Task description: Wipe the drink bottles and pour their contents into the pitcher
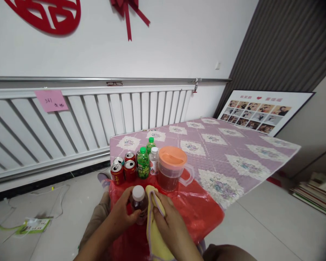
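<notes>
My left hand (pixel 126 212) is wrapped round a clear bottle (pixel 139 204) with a white cap and dark contents, held upright above red plastic sheeting (pixel 190 206). In my right hand (pixel 170 221) is a yellow cloth (pixel 157 239) with a purple edge, bunched between thumb and fingers close beside the bottle. Just beyond stand several opened drink cans (pixel 130 170), a green bottle (pixel 143 165) with a second green-capped one behind it, and a white-capped bottle (pixel 154 161). A clear pitcher (pixel 168 179) with an orange lid is to their right.
A purple patterned cloth (pixel 206 145) covers the surface behind the drinks. Along the wall runs a white radiator (pixel 141 112). A framed photo board (pixel 260 110) leans at the right, and a power strip (pixel 34 225) with cables lies on the floor at left.
</notes>
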